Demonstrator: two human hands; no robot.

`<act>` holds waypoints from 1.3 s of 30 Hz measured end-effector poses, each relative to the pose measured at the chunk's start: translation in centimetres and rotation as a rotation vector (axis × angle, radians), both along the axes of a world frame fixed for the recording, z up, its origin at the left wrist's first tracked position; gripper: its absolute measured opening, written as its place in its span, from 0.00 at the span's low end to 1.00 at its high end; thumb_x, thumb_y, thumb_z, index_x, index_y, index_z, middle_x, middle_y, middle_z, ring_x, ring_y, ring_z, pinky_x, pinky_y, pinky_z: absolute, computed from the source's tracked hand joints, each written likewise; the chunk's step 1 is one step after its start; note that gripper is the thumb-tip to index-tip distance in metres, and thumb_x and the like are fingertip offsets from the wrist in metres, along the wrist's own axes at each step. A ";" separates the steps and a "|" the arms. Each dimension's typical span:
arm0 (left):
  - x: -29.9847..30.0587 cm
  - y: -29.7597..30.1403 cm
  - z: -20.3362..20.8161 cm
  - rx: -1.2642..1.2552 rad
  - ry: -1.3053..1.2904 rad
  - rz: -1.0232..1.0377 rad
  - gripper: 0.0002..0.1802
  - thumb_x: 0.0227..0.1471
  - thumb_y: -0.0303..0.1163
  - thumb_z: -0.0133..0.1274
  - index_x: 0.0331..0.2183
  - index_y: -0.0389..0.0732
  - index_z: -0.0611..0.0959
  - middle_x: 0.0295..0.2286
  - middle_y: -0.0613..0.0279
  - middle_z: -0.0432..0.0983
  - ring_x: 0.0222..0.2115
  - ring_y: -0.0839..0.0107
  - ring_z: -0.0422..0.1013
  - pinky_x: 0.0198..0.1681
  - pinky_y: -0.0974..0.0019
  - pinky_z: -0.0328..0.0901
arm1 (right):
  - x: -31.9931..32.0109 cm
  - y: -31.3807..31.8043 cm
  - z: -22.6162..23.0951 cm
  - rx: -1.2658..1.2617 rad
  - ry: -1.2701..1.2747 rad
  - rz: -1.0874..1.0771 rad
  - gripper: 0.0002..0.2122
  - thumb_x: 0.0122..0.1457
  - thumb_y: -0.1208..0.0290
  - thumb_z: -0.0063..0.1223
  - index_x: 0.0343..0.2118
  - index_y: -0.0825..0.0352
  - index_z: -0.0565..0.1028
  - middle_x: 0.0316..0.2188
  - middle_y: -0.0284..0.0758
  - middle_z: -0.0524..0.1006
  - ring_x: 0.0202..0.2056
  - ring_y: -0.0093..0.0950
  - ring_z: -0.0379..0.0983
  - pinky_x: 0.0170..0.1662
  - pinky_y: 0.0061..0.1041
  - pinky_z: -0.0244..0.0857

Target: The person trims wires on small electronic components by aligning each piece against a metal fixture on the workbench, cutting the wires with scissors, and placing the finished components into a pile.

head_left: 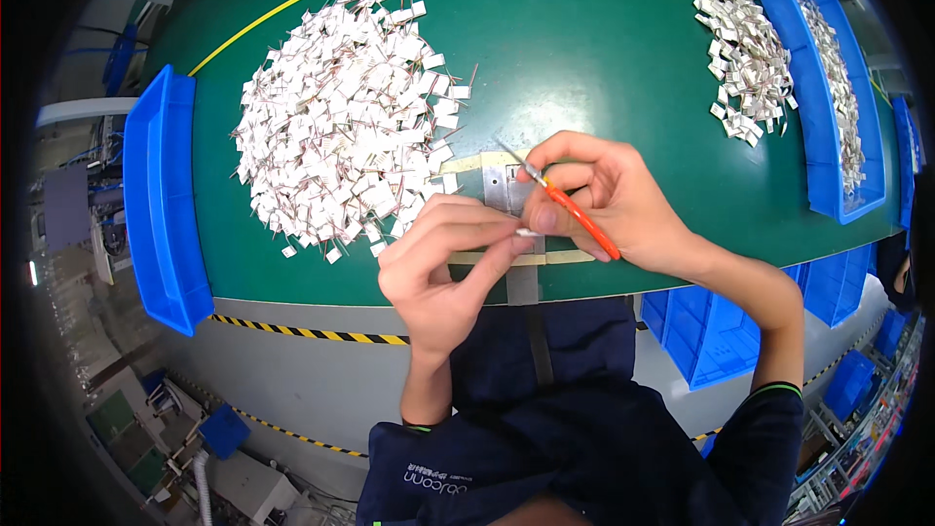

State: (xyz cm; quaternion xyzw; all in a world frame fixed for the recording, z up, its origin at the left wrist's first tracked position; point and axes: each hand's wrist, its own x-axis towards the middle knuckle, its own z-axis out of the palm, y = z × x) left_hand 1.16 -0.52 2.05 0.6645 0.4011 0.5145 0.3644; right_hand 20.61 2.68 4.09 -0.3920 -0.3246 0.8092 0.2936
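Note:
My left hand (438, 268) is closed in a pinch on a small white piece (527, 233) near the table's front edge. My right hand (623, 200) is closed around a thin tool with an orange handle (581, 219); its slim metal tip points up and to the left. The thumb of that hand comes close to the white piece too, and whether it touches is hard to see. Behind the fingers lies a metal plate (496, 181) fixed to the table with yellowish tape. Left of it spreads a large heap of small flat white pieces with thin wires (341, 127).
The table has a green top (575, 58). A second, smaller heap of wired white pieces (745, 54) lies at the far right, beside a blue bin (826, 161) holding more. Another blue bin (161, 205) stands at the left edge. Blue crates (716, 336) are below the table's right side.

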 end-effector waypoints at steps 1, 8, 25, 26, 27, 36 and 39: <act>0.2 -0.2 0.0 -0.101 -0.051 0.050 0.09 0.38 0.13 0.62 0.27 0.29 0.81 0.29 0.54 0.79 0.28 0.67 0.74 0.33 0.69 0.67 | 0.0 -0.1 0.1 0.064 -0.013 -0.084 0.19 0.50 0.82 0.62 0.44 0.69 0.68 0.30 0.37 0.78 0.13 0.12 0.62 0.15 0.13 0.51; 1.9 -1.3 0.3 -0.398 -0.371 0.173 0.08 0.46 0.14 0.60 0.33 0.26 0.81 0.30 0.55 0.77 0.30 0.76 0.72 0.34 0.76 0.66 | 0.2 -0.5 0.4 0.220 0.034 -0.113 0.15 0.54 0.83 0.58 0.44 0.71 0.67 0.34 0.41 0.78 0.35 0.22 0.76 0.38 0.15 0.71; 3.4 -1.7 0.4 -0.597 -0.686 0.136 0.06 0.51 0.17 0.54 0.35 0.27 0.79 0.31 0.57 0.76 0.29 0.75 0.71 0.34 0.72 0.66 | 0.5 -0.4 0.2 0.288 -0.060 -0.167 0.18 0.51 0.84 0.60 0.43 0.70 0.67 0.30 0.38 0.79 0.22 0.13 0.72 0.19 0.10 0.59; 3.5 -1.6 0.2 -0.575 -0.684 0.136 0.06 0.51 0.17 0.54 0.35 0.27 0.79 0.31 0.57 0.76 0.29 0.75 0.71 0.34 0.72 0.66 | 0.5 -0.5 0.2 0.297 -0.022 -0.168 0.18 0.51 0.84 0.60 0.43 0.70 0.67 0.30 0.38 0.79 0.22 0.13 0.72 0.19 0.10 0.59; 3.6 -1.6 0.1 -0.548 -0.692 0.144 0.06 0.52 0.17 0.54 0.35 0.28 0.79 0.32 0.56 0.76 0.30 0.74 0.71 0.34 0.72 0.66 | 0.5 -0.5 0.2 0.308 -0.019 -0.169 0.17 0.51 0.84 0.60 0.43 0.71 0.67 0.30 0.38 0.79 0.25 0.14 0.74 0.21 0.10 0.61; 3.6 -1.6 0.0 -0.535 -0.632 0.158 0.06 0.54 0.23 0.50 0.35 0.30 0.77 0.33 0.54 0.76 0.34 0.69 0.72 0.41 0.66 0.67 | 0.4 -0.4 0.0 0.322 -0.025 -0.137 0.18 0.52 0.84 0.59 0.44 0.72 0.66 0.32 0.40 0.78 0.31 0.19 0.77 0.27 0.11 0.66; 3.5 -1.6 -0.1 -0.531 -0.636 0.146 0.06 0.55 0.23 0.50 0.35 0.30 0.77 0.33 0.54 0.76 0.35 0.69 0.72 0.42 0.65 0.68 | 0.4 -0.4 0.1 0.319 -0.035 -0.121 0.18 0.52 0.83 0.60 0.44 0.72 0.66 0.32 0.39 0.78 0.31 0.18 0.77 0.28 0.11 0.66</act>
